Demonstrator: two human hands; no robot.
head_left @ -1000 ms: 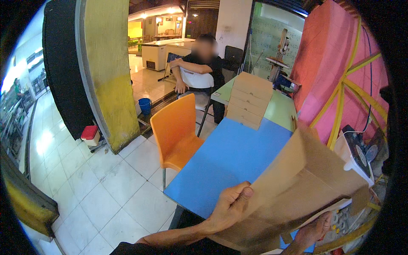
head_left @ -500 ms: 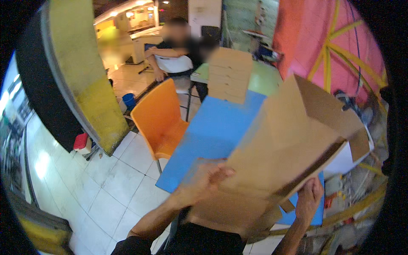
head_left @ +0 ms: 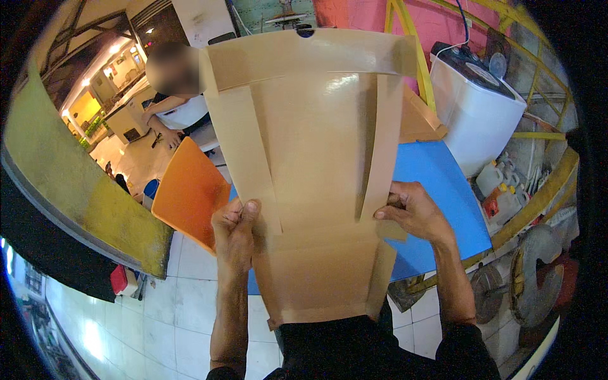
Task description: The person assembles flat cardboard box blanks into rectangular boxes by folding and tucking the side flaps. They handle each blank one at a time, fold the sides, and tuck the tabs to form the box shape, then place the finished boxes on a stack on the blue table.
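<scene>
Cardboard box (head_left: 323,152), held at the blue table (head_left: 437,190), is pinched by left hand (head_left: 235,231) and right hand (head_left: 415,212), both curled; side flaps (head_left: 247,145) could be creased by uneven pulling.

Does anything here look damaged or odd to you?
Mainly the yellow pillar at left: its paint looks patchy and stained. The cardboard gripped by the left hand and right hand shows no obvious tear.

head view | left fisheye, head-worn | faces down and forward | hands (head_left: 416,212) near
</scene>
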